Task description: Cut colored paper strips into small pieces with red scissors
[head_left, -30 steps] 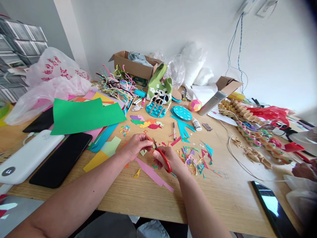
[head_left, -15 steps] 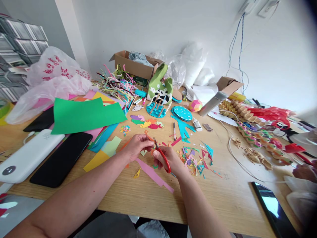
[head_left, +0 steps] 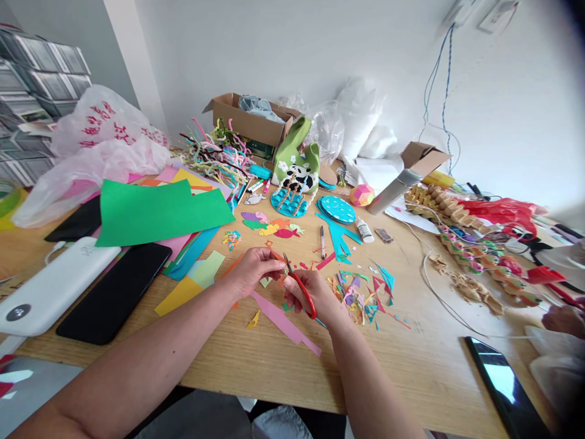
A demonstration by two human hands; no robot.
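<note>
My right hand (head_left: 307, 291) is closed around red-handled scissors (head_left: 303, 292), their blades pointing up and toward my left hand. Between the thumb and fingers of my left hand (head_left: 256, 271) is a small piece of orange paper (head_left: 269, 245), mostly hidden by the fingers. Below both hands a strip of pink paper (head_left: 283, 322) lies on the table. Beyond them rest several paper fish cutouts (head_left: 273, 228) in different colours. A pile of colourful paper scraps (head_left: 359, 296) spreads to the right of my right hand.
Green paper (head_left: 159, 213) tops a stack at left, near a white power bank (head_left: 55, 286) and a black phone (head_left: 114, 292). Another phone (head_left: 507, 384) lies front right, with a white cable (head_left: 439, 296) nearby. Another person's hand (head_left: 564, 320) shows at the right edge.
Both hands keep nearly the same pose, with the scissors and the orange paper still held. The whole view has shifted very slightly.
</note>
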